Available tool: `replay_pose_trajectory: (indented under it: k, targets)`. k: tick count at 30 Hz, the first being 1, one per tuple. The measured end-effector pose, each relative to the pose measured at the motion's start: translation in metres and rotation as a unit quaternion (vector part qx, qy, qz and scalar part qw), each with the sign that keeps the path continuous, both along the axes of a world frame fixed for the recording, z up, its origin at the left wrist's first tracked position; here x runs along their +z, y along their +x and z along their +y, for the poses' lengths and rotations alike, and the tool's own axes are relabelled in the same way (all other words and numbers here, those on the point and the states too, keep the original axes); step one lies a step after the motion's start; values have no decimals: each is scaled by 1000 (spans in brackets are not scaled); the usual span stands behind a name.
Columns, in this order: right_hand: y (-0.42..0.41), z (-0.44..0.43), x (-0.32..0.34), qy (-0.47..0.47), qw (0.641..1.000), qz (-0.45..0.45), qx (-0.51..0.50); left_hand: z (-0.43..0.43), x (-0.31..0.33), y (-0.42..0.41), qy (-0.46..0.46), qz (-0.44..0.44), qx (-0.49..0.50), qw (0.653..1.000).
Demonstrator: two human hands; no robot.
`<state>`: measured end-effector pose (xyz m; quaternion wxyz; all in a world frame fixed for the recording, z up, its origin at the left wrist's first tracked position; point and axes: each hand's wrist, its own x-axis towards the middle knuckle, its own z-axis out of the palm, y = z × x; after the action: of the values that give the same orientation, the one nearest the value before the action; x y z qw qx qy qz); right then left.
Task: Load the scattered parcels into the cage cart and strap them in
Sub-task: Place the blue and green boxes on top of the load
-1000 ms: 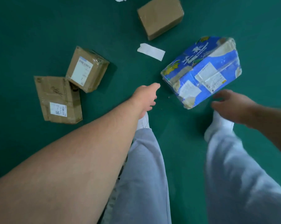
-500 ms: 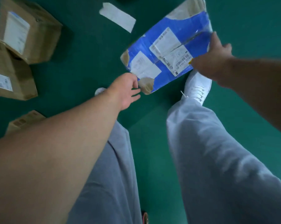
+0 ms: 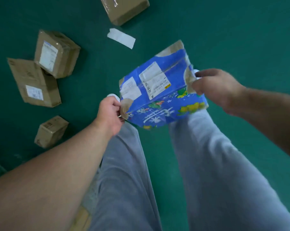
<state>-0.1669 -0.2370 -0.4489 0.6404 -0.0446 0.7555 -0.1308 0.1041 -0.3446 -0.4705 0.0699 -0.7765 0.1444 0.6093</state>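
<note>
A blue printed parcel (image 3: pixel 162 92) with white labels and brown tape hangs above my knees, off the green floor. My left hand (image 3: pixel 110 112) grips its near left corner. My right hand (image 3: pixel 214 85) grips its right end, fingers curled round the taped edge. Several brown cardboard parcels lie on the floor: one (image 3: pixel 56 53) leaning over another (image 3: pixel 34 83) at the left, a small one (image 3: pixel 51 131) nearer me, and one (image 3: pixel 126 9) at the top edge. No cage cart or strap is in view.
A white paper slip (image 3: pixel 121 38) lies on the green floor (image 3: pixel 232 39) beyond the blue parcel. My legs in grey trousers (image 3: pixel 127 172) fill the lower middle. A corner of cardboard (image 3: pixel 81 217) shows by my left leg.
Both hands closed on the blue parcel and lifted it off the floor toward me. It tipped so its printed side faces me. The view shifted back, showing more brown parcels.
</note>
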Motion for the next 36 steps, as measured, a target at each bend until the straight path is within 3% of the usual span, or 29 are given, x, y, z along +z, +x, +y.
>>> replay_pose_trajectory:
  k: [2,6,10,16,21,24,29,32,34,36]
  targets:
    - [-12,8,49,-12,999,-27,11,9,44,5,12,5,10,1000]
    - [-44,21,157,-50,989,-92,105,33,161,-3,-7,54,125,991]
    - [-59,22,245,-142,976,-112,124,53,262,-6,-56,119,134,982]
    - [-48,-8,360,-281,944,-86,148,91,394,18,-236,139,184,944]
    - [-11,11,414,-281,935,-102,190,159,453,76,-309,107,214,921]
    - [46,49,431,-308,905,-98,277,239,477,122,-335,66,246,907]
    - [179,145,439,-219,895,-66,383,429,486,200,-254,15,348,902]
    - [263,212,449,-171,859,-114,469,547,499,244,-269,-30,448,852]
    - [317,257,466,-165,823,-188,510,619,516,274,-307,-37,517,798]
    - [363,293,484,-202,793,-282,502,682,535,301,-362,-29,596,716]
